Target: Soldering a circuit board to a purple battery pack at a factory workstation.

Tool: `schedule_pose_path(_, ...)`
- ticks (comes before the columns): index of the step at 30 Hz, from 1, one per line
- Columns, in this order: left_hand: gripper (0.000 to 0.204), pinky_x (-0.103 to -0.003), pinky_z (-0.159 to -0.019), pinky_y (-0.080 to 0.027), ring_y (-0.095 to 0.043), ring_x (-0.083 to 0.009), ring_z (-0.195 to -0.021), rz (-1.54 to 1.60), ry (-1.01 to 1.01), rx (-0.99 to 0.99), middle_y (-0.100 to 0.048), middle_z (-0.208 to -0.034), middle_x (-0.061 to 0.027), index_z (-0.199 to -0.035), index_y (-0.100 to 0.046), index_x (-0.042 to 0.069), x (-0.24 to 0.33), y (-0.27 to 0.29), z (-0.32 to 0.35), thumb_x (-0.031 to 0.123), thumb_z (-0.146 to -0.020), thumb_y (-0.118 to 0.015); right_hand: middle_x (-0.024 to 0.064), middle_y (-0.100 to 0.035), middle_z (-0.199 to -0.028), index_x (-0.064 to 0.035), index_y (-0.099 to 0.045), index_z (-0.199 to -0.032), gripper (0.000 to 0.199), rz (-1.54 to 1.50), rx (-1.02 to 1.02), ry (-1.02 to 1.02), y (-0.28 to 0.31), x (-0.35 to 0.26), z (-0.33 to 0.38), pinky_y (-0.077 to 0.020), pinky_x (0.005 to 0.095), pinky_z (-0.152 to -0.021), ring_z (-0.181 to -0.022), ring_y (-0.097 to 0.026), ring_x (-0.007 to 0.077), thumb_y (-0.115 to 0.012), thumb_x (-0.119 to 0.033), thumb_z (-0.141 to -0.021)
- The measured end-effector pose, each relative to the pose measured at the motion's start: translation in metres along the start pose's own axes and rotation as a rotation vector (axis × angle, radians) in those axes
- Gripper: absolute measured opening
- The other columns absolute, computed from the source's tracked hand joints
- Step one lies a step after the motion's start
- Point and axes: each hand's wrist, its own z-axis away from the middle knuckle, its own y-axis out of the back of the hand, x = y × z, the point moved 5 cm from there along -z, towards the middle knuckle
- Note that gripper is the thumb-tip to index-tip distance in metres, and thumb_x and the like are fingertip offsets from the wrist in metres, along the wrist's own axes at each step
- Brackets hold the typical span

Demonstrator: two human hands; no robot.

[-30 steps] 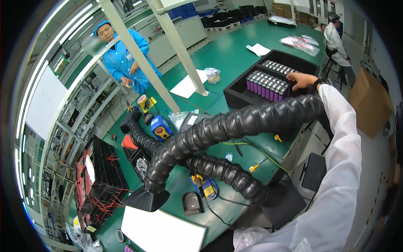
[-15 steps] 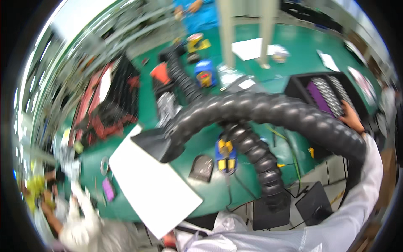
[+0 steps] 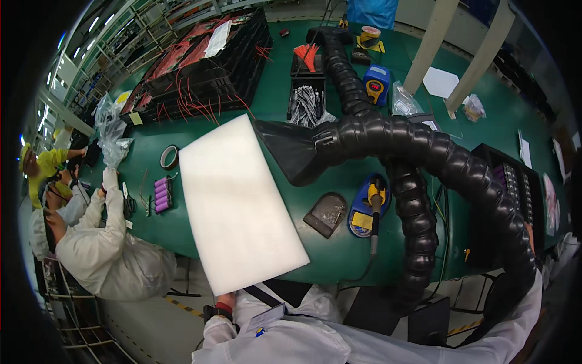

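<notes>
A white foam sheet (image 3: 239,200) lies on the green table and hangs over its near edge. My left hand (image 3: 227,299) is at the sheet's near corner, its fingers hidden by the foam. At the far right, my right hand (image 3: 529,233) shows only as a sliver behind the thick black ribbed hose (image 3: 445,151), beside a black box (image 3: 483,151). Purple cells with metal strips (image 3: 512,185) stand in that box. Whatever the right hand touches is hidden. The hose ends in a flat black nozzle (image 3: 294,151) next to the foam.
A soldering iron (image 3: 375,206) rests in its blue stand, beside a dark tray (image 3: 325,215). Purple cells (image 3: 162,195) and a tape roll (image 3: 169,158) lie left of the foam. Black trays with red wires (image 3: 200,73) are stacked behind. A co-worker (image 3: 115,255) works at the left.
My view has swung to the right side less and to the left more, with the scene sharper now. My right hand, earlier visible on the cells in the box, is now mostly behind the hose.
</notes>
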Motion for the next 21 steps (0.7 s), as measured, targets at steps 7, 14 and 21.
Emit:
schedule_pose_path(7,0.040,-0.042,-0.104,-0.047,-0.063,-0.0285,-0.118,0.705,0.066,0.391,-0.068,-0.125,-0.0111,-0.128,-0.064,0.008,0.013,0.035,-0.012,0.036,-0.103,-0.053,0.0215,-0.063,-0.127,0.0004,-0.043,-0.149,0.071,0.049,-0.027,0.050,0.014,0.008,0.005,-0.0472,0.0393,-0.104,-0.117,-0.063,0.0323,-0.077,-0.013,-0.088)
schedule_pose_path(14,0.050,-0.038,-0.099,-0.049,-0.065,-0.0242,-0.110,1.884,0.377,0.324,-0.070,-0.117,-0.0113,-0.113,-0.064,0.005,0.077,0.095,-0.041,0.051,-0.106,-0.044,0.0213,-0.063,-0.127,0.0012,-0.046,-0.148,0.066,0.296,0.126,0.194,0.077,0.055,0.031,-0.0471,0.0389,-0.103,-0.117,-0.063,0.0316,-0.075,-0.013,-0.090)
schedule_pose_path(21,0.056,-0.038,-0.097,-0.051,-0.065,-0.0232,-0.110,1.939,0.194,0.025,-0.069,-0.117,-0.0151,-0.126,-0.053,0.002,0.159,0.165,-0.021,0.053,-0.107,-0.043,0.0168,-0.052,-0.151,-0.0002,-0.054,-0.145,0.042,0.504,0.474,0.024,0.202,0.062,0.079,-0.0360,0.0358,-0.115,-0.142,-0.047,0.0282,-0.050,-0.022,-0.110)
